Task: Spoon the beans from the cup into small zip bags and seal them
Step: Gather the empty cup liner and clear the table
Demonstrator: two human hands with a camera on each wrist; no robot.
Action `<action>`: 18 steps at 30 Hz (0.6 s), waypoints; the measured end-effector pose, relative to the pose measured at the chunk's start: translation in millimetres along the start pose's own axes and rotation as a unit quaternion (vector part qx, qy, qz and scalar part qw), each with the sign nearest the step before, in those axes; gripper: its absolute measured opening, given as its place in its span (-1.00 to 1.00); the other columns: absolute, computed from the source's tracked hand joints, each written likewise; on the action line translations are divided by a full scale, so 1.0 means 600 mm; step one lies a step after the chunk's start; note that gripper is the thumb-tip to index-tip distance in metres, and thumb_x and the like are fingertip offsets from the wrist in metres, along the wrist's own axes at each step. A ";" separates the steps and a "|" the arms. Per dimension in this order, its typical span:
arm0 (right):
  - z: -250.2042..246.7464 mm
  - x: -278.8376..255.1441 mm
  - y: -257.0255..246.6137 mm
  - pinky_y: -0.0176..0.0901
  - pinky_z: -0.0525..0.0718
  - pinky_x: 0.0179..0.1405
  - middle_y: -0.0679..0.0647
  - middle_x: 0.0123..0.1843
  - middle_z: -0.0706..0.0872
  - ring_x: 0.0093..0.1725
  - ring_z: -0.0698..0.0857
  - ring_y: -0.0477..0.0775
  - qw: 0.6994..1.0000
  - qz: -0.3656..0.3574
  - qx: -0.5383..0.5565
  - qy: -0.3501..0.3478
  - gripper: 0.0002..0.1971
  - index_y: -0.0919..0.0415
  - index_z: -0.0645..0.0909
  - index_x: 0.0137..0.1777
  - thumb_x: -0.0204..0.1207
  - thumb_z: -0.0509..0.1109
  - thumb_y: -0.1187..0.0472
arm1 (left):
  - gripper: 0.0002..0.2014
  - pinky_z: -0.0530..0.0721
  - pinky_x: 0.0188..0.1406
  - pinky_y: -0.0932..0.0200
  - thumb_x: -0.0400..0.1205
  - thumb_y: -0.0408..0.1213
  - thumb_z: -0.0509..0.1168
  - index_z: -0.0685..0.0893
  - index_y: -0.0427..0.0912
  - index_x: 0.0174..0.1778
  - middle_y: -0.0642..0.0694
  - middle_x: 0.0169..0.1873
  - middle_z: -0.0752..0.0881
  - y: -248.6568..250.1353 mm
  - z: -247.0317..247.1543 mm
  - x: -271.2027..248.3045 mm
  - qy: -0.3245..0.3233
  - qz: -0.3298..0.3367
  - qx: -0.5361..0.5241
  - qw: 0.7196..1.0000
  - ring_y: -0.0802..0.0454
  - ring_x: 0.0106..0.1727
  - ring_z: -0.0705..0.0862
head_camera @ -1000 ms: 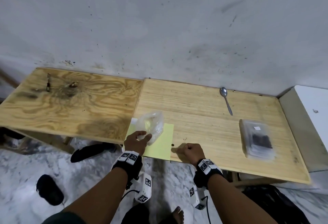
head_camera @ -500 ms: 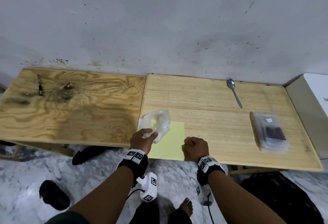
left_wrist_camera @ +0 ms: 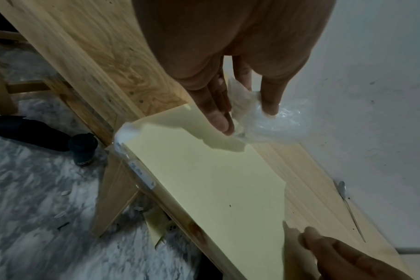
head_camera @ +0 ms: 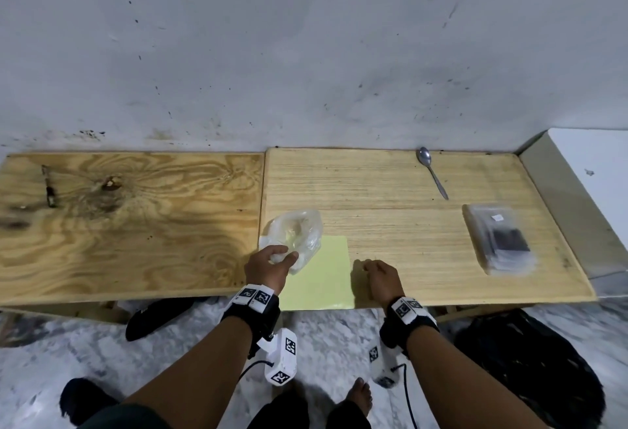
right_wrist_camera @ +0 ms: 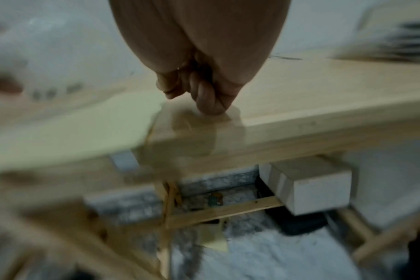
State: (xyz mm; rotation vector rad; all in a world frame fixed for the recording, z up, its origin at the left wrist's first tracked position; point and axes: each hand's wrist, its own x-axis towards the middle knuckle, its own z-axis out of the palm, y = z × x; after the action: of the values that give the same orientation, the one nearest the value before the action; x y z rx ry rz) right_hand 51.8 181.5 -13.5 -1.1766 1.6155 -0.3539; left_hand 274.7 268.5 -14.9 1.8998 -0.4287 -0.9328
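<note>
Left hand (head_camera: 272, 267): yours, lower centre of head view; thumb & fingers pinched the crumpled clear plastic bag (head_camera: 299, 236) at its near end. Left wrist view confirmed it: thumb on one side, fingers on the other, film bunched between.
Clear bag: sat at the far-left corner of the yellow sheet (head_camera: 323, 275), partly over it, partly over the wood. Contents: couldn't tell; looked see-through w/ nothing dark inside.
Right hand (head_camera: 382, 281): yours, just right of the yellow sheet, near the table's front edge. Fingers curled in, tips down on the wood; right wrist view (blurred) showed thumb against the curled fingers. Whether they pinched anything tiny: couldn't tell.
Zip bag stack (head_camera: 498, 238): right side of head view, flat on the table (head_camera: 390, 197), well apart from both your hands. Clear pkg w/ a dark patch & a small white label inside; what the dark patch was: couldn't tell.
Spoon (head_camera: 432, 172): upper right of the table, near the wall, bowl toward the wall, handle pointing at the stack. Lay untouched, bowl looked empty.
Yellow sheet: flat, front edge at the table edge, a dark speck on it in left wrist view.
Cup/beans: not made out in any view.
</note>
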 end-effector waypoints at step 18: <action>-0.071 -0.022 -0.016 -0.22 0.30 -0.55 0.04 -0.59 0.35 -0.59 0.27 0.03 0.997 -0.004 0.077 -0.020 -0.53 0.15 0.36 -0.49 0.49 0.56 0.11 | -0.82 0.75 0.08 -0.23 0.10 0.08 0.59 0.77 0.27 -0.44 0.15 -0.20 0.70 0.055 0.069 -0.022 -0.068 0.035 -0.015 0.997 -0.19 0.00 0.78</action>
State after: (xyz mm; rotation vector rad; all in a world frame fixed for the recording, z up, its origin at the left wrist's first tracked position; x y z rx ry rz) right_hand 19.2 174.2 17.9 -1.0672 1.5211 -0.4497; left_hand 237.4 235.8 8.3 1.7895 -0.5550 -1.0196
